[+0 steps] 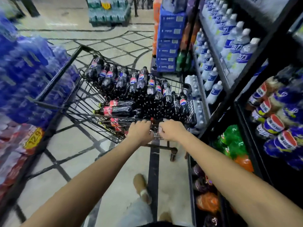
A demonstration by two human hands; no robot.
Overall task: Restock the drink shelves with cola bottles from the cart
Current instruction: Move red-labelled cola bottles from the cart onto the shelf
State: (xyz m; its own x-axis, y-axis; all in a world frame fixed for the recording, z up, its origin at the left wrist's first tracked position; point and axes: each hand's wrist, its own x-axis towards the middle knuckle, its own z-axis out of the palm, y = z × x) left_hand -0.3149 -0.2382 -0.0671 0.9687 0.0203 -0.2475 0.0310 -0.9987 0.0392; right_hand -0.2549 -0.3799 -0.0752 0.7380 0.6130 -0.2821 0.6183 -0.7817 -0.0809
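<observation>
Left hand (140,131) and right hand (172,130) sit side by side, each grip apparently curled round the handle (154,124) of the cart (77,95). Cola bottles (142,89) stand just ahead, mostly upright; the drink shelves (246,76) lie nearer the right hand.

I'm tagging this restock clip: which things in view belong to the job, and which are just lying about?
Job: black wire cart, gripped by left hand and right hand; dark cola bottles in it; black metal shelves.
Bystanders: clear white-capped water bottles; blue cardboard boxes; green soda bottles.
</observation>
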